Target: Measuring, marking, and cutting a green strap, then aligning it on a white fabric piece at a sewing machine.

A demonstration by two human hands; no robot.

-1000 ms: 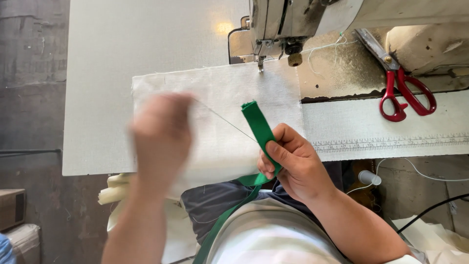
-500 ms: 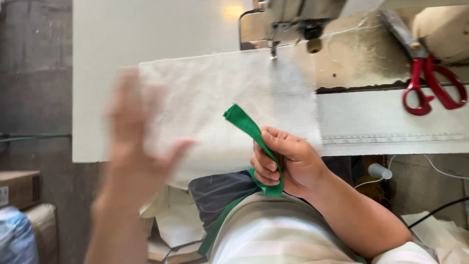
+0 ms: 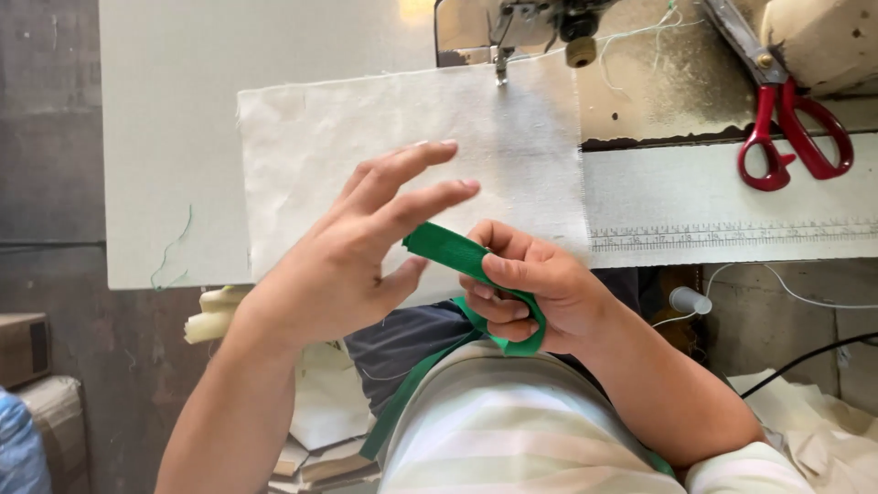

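Two bare hands are working over a pale sewing table (image 3: 174, 137), the widest thing in view. Lying across it is a rectangular off-white woven cloth panel (image 3: 366, 137), its far edge sitting under the needle of a grey sewing machine (image 3: 540, 18). A printed ruler strip (image 3: 732, 236) is running along the table's near right edge, and red-handled scissors (image 3: 791, 137) are resting beyond it.

The right hand (image 3: 535, 293) is gripping a narrow green fabric strap (image 3: 448, 252), fingers curled shut around a loop of it, with the free end sticking out toward the left. The strap's tail is trailing down over the person's striped shirt. The left hand (image 3: 352, 247) is hovering with fingers spread wide, holding nothing, thumb just beside the strap's end.

Judging by this, the strap is being readied for folding; the following move calls for a pinch on its free end.
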